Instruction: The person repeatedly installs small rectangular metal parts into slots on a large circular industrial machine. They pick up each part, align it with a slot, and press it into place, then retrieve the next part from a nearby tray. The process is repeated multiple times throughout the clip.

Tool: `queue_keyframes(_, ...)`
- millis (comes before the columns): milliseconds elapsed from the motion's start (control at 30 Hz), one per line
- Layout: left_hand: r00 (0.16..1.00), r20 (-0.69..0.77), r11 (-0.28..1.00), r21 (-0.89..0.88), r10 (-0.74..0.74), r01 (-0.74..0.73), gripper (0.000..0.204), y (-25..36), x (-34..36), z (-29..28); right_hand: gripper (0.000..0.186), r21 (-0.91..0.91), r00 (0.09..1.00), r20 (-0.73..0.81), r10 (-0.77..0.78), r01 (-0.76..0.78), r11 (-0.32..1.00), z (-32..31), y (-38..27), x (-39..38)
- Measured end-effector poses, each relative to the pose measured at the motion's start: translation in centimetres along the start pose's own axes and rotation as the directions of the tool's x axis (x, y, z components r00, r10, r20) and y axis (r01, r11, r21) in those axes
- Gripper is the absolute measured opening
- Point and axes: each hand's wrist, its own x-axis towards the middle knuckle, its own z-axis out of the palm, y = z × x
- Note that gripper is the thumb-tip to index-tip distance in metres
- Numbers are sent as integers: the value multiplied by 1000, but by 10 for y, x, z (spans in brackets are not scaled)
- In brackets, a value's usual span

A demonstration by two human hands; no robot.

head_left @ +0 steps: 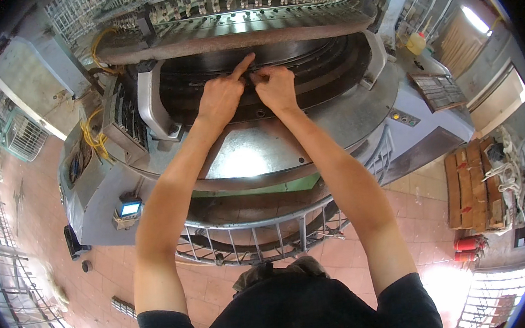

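Both arms reach forward into the recess of a large round knitting machine. My left hand (223,97) has its index finger stretched out against or close to the dark curved cylinder wall (205,62); its other fingers are bent, and nothing shows in it. Close beside it, my right hand (276,89) is closed, thumb and fingertips drawn together near the left hand's fingers. Whatever the right fingertips hold, if anything, is too small to make out. Beneath both hands lies a dark curved ring (313,98), bordered by a shiny metal plate (243,156).
Metal brackets (150,102) flank the recess, and a thick rim (246,40) overhangs it. A curved railing (268,234) stands between me and the machine. Left are yellow cables (92,137) and a small lit screen (130,209). Wooden crates (471,187) and red cylinders (468,246) stand right.
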Motion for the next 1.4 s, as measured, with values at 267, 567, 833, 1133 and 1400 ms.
queue_keyframes(267, 986, 164, 991, 129, -43, 21, 41, -17, 0, -18, 29, -85, 814, 335, 475, -476, 875, -15, -34, 14)
queue_keyframes(567, 996, 90, 997, 76, 24, -31, 87, -23, -3, -10, 21, -21, 862, 311, 401, -415, 910, -25, -36, -2)
queue_keyframes(833, 988, 49, 990, 7, 144, -144, 83, -26, 1, -10, 19, -135, 867, 363, 343, -315, 939, -19, -15, -13)
queue_keyframes(1133, 986, 97, 990, 21, 136, -139, 80, -23, 3, -13, 18, -26, 840, 388, 380, -402, 915, -24, -13, -17)
queue_keyframes(1400, 998, -5, 997, 37, 69, -69, 75, -18, -2, -15, 16, -27, 994, 46, 104, -103, 994, -1, -3, -14)
